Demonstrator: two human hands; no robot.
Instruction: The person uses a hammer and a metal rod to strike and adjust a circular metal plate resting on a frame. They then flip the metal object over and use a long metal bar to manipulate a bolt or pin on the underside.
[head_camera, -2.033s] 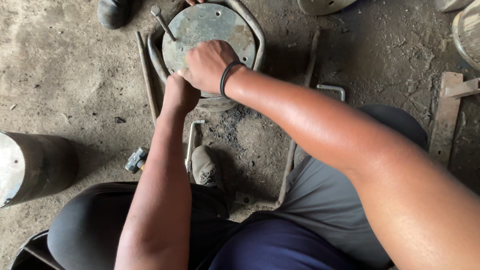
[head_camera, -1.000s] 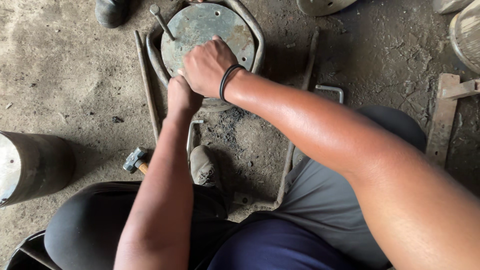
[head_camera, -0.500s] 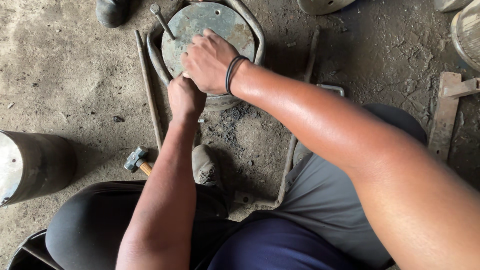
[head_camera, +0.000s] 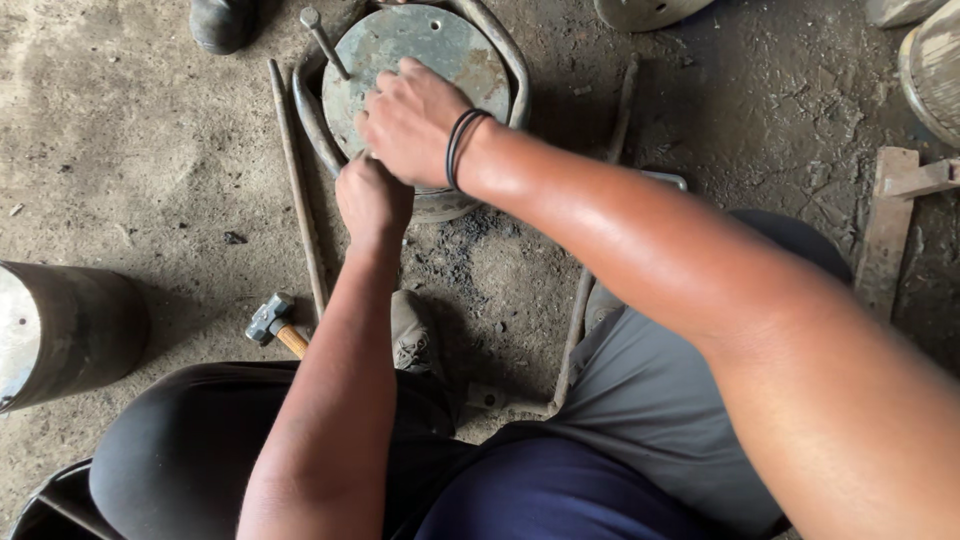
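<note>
A round, rusty grey-green metal disc (head_camera: 440, 50) lies on the dirt floor inside a bent metal pipe frame (head_camera: 508, 62). My right hand (head_camera: 410, 120), with a black band at the wrist, presses down on the disc's near half with fingers bent. Just below it, my left hand (head_camera: 372, 200) is a closed fist at the disc's near rim. Whatever the fist grips is hidden. A short metal pin with a round head (head_camera: 325, 42) lies across the disc's left edge.
A long thin rod (head_camera: 298, 200) lies left of the disc. A small hammer (head_camera: 270, 320) sits by my left knee, and a metal cylinder (head_camera: 65, 330) lies at the far left. Wooden pieces (head_camera: 890, 230) are at the right. Someone's dark shoe (head_camera: 222, 22) is at the top.
My right hand has slid a little farther up the disc, and my left fist has followed it toward the rim. The hammer's handle now shows beside my knee.
</note>
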